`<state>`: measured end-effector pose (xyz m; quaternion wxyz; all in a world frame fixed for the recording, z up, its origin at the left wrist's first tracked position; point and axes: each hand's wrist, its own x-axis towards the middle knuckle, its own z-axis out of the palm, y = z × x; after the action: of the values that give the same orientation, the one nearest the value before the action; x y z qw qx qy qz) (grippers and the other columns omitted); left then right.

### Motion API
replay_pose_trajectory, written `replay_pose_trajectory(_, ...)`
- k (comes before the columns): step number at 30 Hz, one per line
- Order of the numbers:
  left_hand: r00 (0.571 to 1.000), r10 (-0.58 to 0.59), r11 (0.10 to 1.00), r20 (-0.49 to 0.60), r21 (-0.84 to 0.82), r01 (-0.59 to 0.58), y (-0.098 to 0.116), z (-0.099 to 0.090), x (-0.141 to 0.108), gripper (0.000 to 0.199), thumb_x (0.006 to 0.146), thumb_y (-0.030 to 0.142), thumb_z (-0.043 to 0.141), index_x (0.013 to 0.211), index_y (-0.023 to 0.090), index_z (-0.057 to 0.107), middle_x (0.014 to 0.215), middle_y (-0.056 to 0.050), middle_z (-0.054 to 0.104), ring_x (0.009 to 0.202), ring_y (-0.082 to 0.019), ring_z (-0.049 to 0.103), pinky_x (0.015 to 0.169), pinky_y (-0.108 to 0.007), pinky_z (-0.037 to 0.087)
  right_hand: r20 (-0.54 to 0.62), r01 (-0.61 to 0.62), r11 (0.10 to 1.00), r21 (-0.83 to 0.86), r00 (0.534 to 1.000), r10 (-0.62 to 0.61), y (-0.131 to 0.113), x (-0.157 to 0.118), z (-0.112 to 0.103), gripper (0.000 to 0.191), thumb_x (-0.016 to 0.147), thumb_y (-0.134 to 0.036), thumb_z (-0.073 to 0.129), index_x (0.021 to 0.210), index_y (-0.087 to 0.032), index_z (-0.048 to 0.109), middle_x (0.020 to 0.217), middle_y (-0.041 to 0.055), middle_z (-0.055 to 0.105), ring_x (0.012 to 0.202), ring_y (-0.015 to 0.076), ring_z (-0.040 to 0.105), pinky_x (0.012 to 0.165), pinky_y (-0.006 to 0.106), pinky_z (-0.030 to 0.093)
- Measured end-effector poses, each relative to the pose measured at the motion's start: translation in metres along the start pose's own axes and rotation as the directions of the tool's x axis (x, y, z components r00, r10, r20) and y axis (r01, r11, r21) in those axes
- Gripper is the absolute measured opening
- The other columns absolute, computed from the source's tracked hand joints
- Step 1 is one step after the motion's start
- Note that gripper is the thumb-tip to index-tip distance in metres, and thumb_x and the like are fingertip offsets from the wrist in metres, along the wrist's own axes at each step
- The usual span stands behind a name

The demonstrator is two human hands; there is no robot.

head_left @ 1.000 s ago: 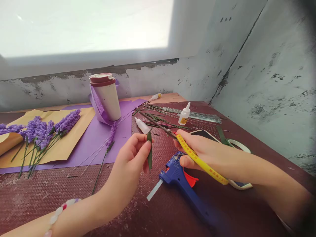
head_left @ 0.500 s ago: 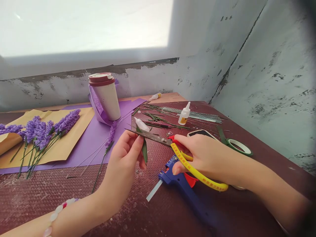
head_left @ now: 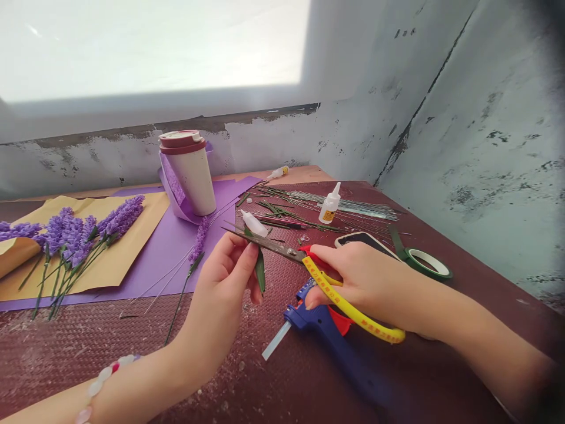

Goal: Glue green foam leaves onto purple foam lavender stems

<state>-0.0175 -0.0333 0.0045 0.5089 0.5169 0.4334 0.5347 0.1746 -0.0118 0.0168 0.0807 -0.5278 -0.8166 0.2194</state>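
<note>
While snipping, I'd hold the left hand, pinched on the leaf, clear of the scissors the right hand grips.

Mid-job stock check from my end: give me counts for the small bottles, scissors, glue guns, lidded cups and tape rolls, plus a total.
Small bottles: 3
Scissors: 1
Glue gun: 1
Lidded cup: 1
Tape roll: 1
Total: 7

A bracelet of smooth, pale beads is on the left arm. It has one red bead. Past the red bead, toward the left hand, is a purple bead.
</note>
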Motion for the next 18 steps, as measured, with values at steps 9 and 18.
replay_pose_trajectory(9, 0.999, -0.048, 0.999, 0.019, -0.007, 0.049, -0.002, 0.000, 0.000, 0.016, 0.089, 0.028, 0.052, 0.076, 0.019, 0.051, 0.056, 0.008, 0.045, 0.048, -0.004, 0.043, 0.048, -0.014, 0.038, -0.002, 0.023, 0.983, 0.183, 1.000, -0.023, 0.005, 0.002, -0.001, 0.036, 0.082, -0.049, 0.054, 0.060, -0.022, 0.046, 0.056, -0.0022, 0.059, 0.051, 0.0130, 0.051, 0.046, 0.023, 0.033)
replay_pose_trajectory(18, 0.942, -0.240, 0.971, 0.236, 0.056, 0.233, 0.004, 0.007, -0.005, 0.017, 0.084, 0.028, 0.056, 0.072, 0.017, 0.050, 0.048, 0.005, 0.057, 0.044, -0.006, 0.051, 0.048, -0.017, 0.041, 0.036, -0.129, 0.777, 0.616, 0.990, 0.136, -0.020, -0.002, 0.005, 0.038, 0.070, -0.046, 0.070, 0.063, -0.021, 0.042, 0.049, -0.0078, 0.045, 0.044, 0.0097, 0.044, 0.041, 0.022, 0.031)
